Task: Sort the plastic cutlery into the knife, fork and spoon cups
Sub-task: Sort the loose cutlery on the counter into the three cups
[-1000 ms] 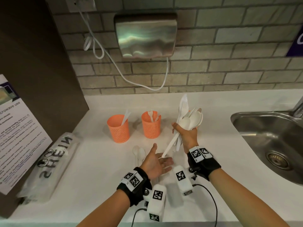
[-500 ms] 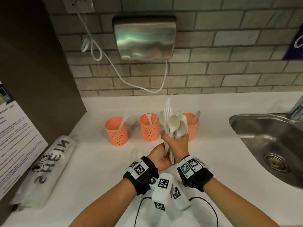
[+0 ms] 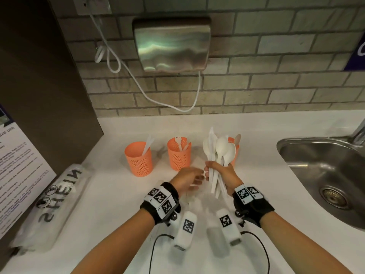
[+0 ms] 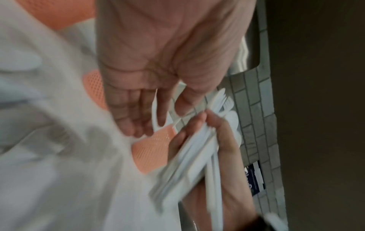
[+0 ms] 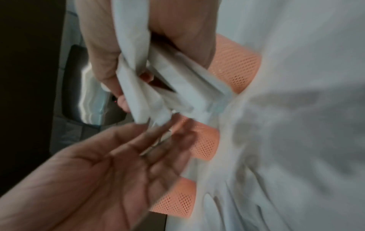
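A bundle of white plastic cutlery [image 3: 217, 155] is gripped upright in the right hand [image 3: 223, 175], fingers curled round the handles, with the spoon bowls and a knife blade fanned above the fist. Compared with half a second ago, the bundle is held slightly further right, in front of the right cup [image 3: 234, 153], which is largely hidden behind it; a second ago that cup was covered completely. The left hand [image 3: 187, 178] has been drawn a little apart from the bundle, where half a second earlier it was pressed against the handles. Its fingers are seen loosely extended in the wrist views, and a thin white piece appears between thumb and fingers, but the blur is too strong for a grip to be confirmed. The left cup [image 3: 139, 159], with one knife-like piece in it, and the middle cup [image 3: 178, 154], with a fork, are unchanged on the white counter [image 3: 118, 204]. A steel sink [image 3: 325, 175] is seen at the right, and a clear plastic bag [image 3: 49, 204] at the near left.
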A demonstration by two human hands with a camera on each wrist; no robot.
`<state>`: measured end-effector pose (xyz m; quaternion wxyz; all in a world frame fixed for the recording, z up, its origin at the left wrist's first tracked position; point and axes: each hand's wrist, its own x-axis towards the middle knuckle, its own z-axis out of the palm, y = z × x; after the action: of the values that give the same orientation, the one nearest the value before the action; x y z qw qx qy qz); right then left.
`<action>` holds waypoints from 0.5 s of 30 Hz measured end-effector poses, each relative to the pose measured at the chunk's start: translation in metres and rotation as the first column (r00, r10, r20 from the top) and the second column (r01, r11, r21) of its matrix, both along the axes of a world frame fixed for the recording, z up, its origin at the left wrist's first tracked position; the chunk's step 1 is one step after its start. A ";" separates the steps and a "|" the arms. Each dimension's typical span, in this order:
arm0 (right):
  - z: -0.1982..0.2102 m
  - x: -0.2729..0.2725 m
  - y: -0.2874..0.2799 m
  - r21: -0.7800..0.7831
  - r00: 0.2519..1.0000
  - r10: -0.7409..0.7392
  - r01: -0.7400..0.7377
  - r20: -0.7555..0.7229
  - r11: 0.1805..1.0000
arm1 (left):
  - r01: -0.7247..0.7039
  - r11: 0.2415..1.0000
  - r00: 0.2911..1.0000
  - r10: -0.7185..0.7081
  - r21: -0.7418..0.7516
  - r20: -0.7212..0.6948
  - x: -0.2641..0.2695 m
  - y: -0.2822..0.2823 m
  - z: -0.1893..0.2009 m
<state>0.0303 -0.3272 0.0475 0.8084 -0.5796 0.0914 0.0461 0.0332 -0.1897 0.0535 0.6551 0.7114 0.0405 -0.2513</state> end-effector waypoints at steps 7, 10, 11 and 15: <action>-0.013 -0.012 -0.020 -0.110 0.971 0.237 -0.237 -0.017 0.965 | -0.236 0.970 0.903 0.241 -0.058 0.356 0.018 -0.018 0.030; -0.024 -0.016 -0.023 -0.200 0.956 0.292 -0.291 -0.026 0.936 | -0.288 0.956 0.860 0.280 -0.049 0.427 0.013 -0.029 0.023; -0.027 -0.017 -0.022 -0.219 0.953 0.301 -0.300 -0.031 0.928 | -0.307 0.951 0.852 0.293 -0.039 0.434 0.015 -0.028 0.022; -0.030 -0.015 -0.028 -0.206 0.952 0.302 -0.303 -0.037 0.930 | -0.327 0.944 0.895 0.323 -0.038 0.308 0.024 -0.021 0.034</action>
<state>0.0148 -0.3550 0.0180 0.7260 -0.6684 0.0071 0.1616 0.0576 -0.2104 0.0872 0.6807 0.7299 0.0572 -0.0232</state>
